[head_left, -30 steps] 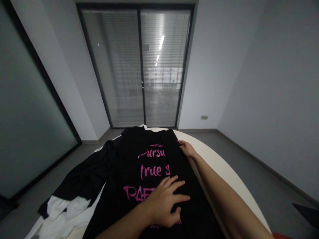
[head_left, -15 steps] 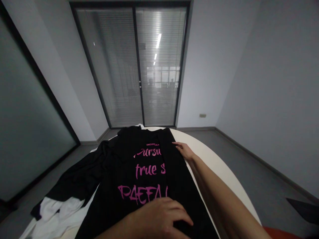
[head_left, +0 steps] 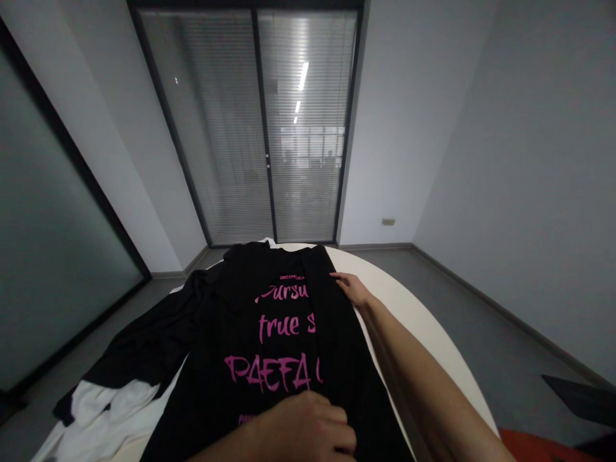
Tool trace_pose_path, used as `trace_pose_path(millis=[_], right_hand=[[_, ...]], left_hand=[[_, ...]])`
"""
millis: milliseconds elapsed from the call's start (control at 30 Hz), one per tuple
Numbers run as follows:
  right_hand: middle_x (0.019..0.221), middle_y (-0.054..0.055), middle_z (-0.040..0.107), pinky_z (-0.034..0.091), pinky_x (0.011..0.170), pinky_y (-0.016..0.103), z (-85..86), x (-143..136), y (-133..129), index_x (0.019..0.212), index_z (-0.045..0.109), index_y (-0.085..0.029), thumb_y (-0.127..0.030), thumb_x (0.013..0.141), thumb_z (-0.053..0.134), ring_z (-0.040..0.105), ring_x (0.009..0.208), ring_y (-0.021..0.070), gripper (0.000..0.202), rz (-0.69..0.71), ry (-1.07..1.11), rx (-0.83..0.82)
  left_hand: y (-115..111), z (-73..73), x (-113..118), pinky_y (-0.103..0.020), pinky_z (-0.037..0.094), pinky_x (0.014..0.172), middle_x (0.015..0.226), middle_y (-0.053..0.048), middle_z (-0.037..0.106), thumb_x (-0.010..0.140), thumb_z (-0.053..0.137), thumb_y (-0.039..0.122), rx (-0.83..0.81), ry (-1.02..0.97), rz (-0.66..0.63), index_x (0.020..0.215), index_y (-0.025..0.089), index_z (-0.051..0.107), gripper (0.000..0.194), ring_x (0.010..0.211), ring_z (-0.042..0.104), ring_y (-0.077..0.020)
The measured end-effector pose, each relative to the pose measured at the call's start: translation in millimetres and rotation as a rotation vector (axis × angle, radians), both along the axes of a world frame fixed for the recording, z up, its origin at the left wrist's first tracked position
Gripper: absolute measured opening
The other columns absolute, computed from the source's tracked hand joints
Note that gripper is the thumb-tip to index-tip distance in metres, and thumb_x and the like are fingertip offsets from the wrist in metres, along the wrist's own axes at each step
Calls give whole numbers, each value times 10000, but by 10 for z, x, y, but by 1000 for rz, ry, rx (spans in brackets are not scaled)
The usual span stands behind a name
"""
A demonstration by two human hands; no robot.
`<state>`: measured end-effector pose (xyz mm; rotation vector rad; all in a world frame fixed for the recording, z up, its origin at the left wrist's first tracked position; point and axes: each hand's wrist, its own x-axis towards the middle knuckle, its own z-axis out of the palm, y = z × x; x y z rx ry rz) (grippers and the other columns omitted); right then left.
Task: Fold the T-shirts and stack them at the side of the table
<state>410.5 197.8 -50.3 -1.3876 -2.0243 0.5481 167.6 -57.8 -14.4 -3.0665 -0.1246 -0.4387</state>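
Observation:
A black long-sleeved shirt (head_left: 289,256) with pink lettering lies spread on a white round table. Its right side is folded inward over the print, hiding the ends of the words. My right hand (head_left: 353,290) rests at the folded right edge, fingers stretched out and touching the cloth. Low in the picture, my left hand (head_left: 312,427) is closed on the lower part of the shirt, with its fingertips curled under and partly hidden. The shirt's left sleeve (head_left: 139,340) trails outward to the left.
White cloth (head_left: 103,420) lies at the table's left, partly beneath the black sleeve. The table's bare rim (head_left: 418,327) curves along the right. Something red (head_left: 534,446) sits at the bottom right, near a dark flat object (head_left: 577,398). Glass doors (head_left: 269,128) with blinds stand beyond.
My left hand's fingers have curled in from a looser, spread pose, and more pink print shows beside it. My right hand stays at the folded edge. The view has shifted slightly.

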Motion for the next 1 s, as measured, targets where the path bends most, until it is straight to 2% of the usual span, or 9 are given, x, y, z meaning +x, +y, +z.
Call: trace_pose_path(millis=[100, 233, 333, 433, 567, 667, 767, 900, 1000], right_hand=[[1295, 38, 684, 436, 1085, 367, 9, -3, -8, 1293, 650, -226, -175, 944, 492, 612, 1226, 182, 387, -4, -17, -3], [1304, 35, 679, 428, 1093, 379, 45, -20, -32, 1287, 656, -233, -177, 933, 509, 601, 1240, 191, 388, -12, -30, -12], [1312, 30, 674, 419, 1101, 396, 68, -34, -44, 1283, 658, -242, -174, 924, 513, 587, 1260, 195, 393, -22, -23, -25], [1316, 36, 672, 426, 1097, 402, 78, -33, -48, 1289, 654, -234, -177, 921, 507, 588, 1258, 197, 400, -19, -2, -48], [1270, 40, 699, 478, 1042, 372, 83, -6, -44, 1317, 632, -225, -187, 934, 485, 650, 1162, 179, 412, 1, 42, -82], [1298, 34, 684, 480, 1036, 341, 92, 12, -26, 1301, 640, -232, -171, 929, 481, 651, 1160, 161, 409, -11, 73, -81], [1289, 40, 688, 488, 1017, 319, 97, 13, 19, 1327, 611, -221, -154, 939, 446, 655, 1147, 149, 428, -67, 92, -83], [1120, 73, 754, 526, 905, 277, 96, -22, 130, 1328, 608, -160, -226, 962, 459, 710, 993, 162, 401, -200, 68, -127], [1048, 95, 766, 519, 866, 274, 102, -78, 217, 1138, 727, -151, -306, 926, 551, 715, 976, 206, 316, -317, 18, -158]], left_hand=[[-21, 49, 11, -272, 403, 526, 892, 61, 689, 987, 590, 338, -102, 14, 20, 1060, 276, 641, 108, 768, 611, -102], [-48, 155, 110, -221, 459, 608, 955, 53, 694, 1046, 454, 413, -232, -26, 68, 1202, 288, 601, 249, 800, 662, -76], [-45, 188, 232, -246, 469, 583, 1145, 49, 680, 1033, 456, 456, -155, -25, 85, 1264, 319, 583, 297, 845, 673, -96], [-29, 213, 364, -298, 498, 669, 1420, 49, 555, 1036, 444, 405, -36, -9, 55, 1331, 340, 562, 325, 1017, 645, -153], [-14, 241, 538, -324, 497, 746, 1431, 33, 557, 1044, 402, 328, -12, -16, -10, 1387, 296, 532, 368, 1143, 581, -190], [-6, 209, 653, -321, 485, 687, 1221, 8, 673, 1044, 418, 364, -34, -17, -3, 1311, 239, 570, 332, 1039, 596, -177], [5, 138, 716, -303, 448, 608, 1062, 11, 681, 1028, 474, 380, -1, -9, 26, 1183, 234, 621, 258, 924, 596, -160], [34, 9, 717, -280, 428, 601, 1143, 44, 652, 1026, 492, 356, -5, -37, 15, 1123, 254, 635, 201, 953, 578, -139], [63, -125, 722, -281, 434, 659, 1226, 73, 635, 1050, 421, 391, -29, -66, 20, 1198, 292, 613, 262, 962, 573, -132]])
